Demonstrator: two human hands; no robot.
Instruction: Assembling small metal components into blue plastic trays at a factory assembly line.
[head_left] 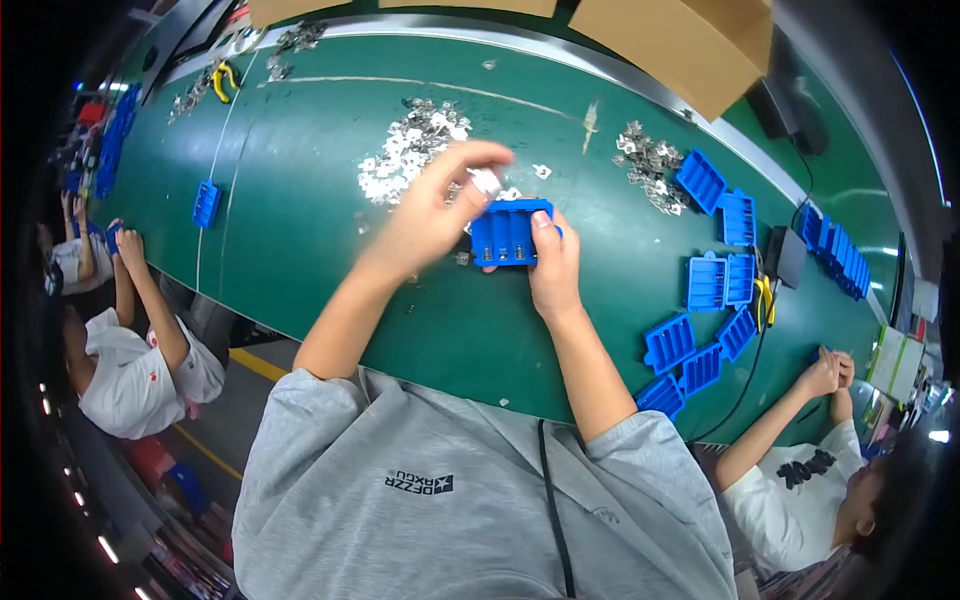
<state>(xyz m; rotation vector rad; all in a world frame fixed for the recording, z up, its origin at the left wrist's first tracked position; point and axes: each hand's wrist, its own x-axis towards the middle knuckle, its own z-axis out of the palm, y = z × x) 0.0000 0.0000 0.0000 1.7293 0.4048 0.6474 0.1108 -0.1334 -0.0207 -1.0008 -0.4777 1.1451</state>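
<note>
A blue plastic tray (503, 230) is held above the green tabletop (300, 190), in front of the grey shirt (480, 490). It is clamped in the right hand (556, 262), with the thumb laid over its right edge and the fingers set behind. The tray is bright blue, roughly rectangular and open toward the viewer. Its inside is split by thin upright walls into narrow compartments set side by side, and small silvery bits are seen near the lower ends of some of them. A straight, thicker rim is formed along the top. The right end is partly covered by the thumb, so the full count of compartments cannot be told.

The left hand (432, 210) is raised just beside the tray's upper left corner. A small pale metal piece (486, 182) is pinched there between thumb and fingers; its outline is blurred. The two hands are kept apart, with the tray's width between them.

Beyond the left hand, a loose heap of shiny metal pieces (415, 145) is spread on the tabletop. A darker heap (648, 165) is seen farther right, near more blue trays (669, 342), which are laid in a curved, uneven group.
</note>
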